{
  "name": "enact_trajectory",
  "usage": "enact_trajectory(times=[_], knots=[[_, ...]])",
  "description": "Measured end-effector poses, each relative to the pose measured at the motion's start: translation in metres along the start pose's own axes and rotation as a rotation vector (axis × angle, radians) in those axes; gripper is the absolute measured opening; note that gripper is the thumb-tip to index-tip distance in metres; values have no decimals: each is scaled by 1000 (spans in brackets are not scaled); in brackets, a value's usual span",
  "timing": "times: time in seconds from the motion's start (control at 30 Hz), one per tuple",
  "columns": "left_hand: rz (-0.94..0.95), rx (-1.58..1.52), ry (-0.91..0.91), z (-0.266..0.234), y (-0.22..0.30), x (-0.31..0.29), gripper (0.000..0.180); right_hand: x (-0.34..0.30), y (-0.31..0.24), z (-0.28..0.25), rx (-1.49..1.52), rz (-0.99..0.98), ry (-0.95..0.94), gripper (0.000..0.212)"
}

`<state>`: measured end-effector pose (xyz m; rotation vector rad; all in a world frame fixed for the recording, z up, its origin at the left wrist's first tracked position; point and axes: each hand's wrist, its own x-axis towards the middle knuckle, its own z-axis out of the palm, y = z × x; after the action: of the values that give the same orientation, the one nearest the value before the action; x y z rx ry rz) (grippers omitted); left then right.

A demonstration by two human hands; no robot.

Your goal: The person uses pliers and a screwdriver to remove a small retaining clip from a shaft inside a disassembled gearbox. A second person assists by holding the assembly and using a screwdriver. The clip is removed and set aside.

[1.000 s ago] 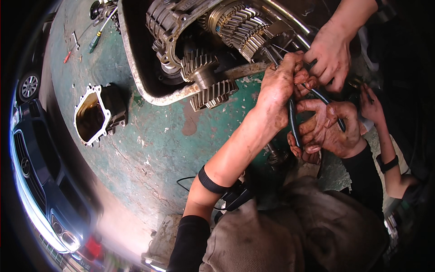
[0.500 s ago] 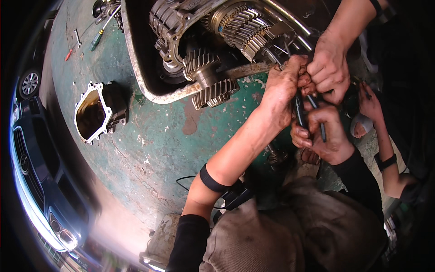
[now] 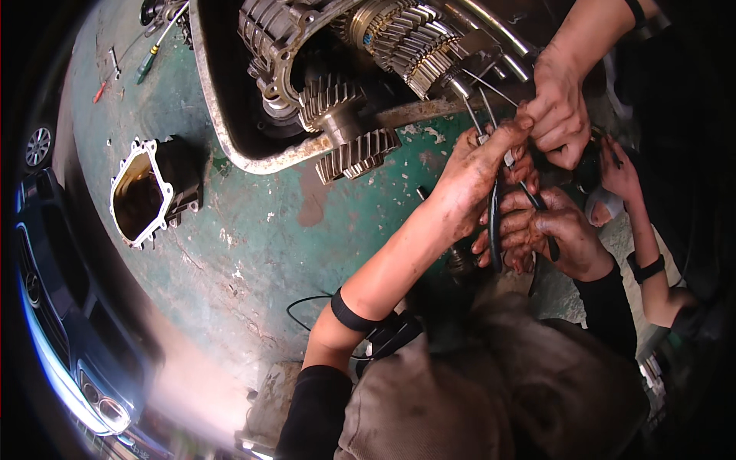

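My left hand is closed around the upper part of a pair of long-nose pliers with dark handles. My right hand grips the handles lower down, its dirty fingers wrapped across them. The slim jaws are spread apart and point toward the end of a shaft that carries a stack of gears. From the upper right, another person's hand reaches in close to my left fingers and holds a thin metal rod angled toward the same shaft end. My fingers partly hide the pliers' pivot.
A metal tray holds the gearbox housing; a gear shaft rests over its rim. An open casing and a screwdriver lie on the green floor. The person's other hand is at right; a car stands at left.
The pliers' handles and jaws have spread apart, and the jaws now show beyond my left hand. My right fingers have loosened and shifted on the handles. The whole view has moved slightly.
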<state>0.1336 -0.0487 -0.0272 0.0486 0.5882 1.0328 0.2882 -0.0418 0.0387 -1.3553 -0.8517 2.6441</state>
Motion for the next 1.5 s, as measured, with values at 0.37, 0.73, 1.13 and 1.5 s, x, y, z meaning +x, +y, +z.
enact_trajectory(times=[0.37,0.73,1.13,1.5], knots=[[-83,432,233,-83,-42,-35,30,14,143,-102,-13,36,134,29],[164,863,329,-121,-42,-36,20,38,163,-74,-586,-278,432,22],[223,1128,352,-129,-59,-41,19,35,149,-42,-986,-191,369,21],[200,1173,299,-100,-56,-39,22,33,150,-41,-1038,-270,363,20]])
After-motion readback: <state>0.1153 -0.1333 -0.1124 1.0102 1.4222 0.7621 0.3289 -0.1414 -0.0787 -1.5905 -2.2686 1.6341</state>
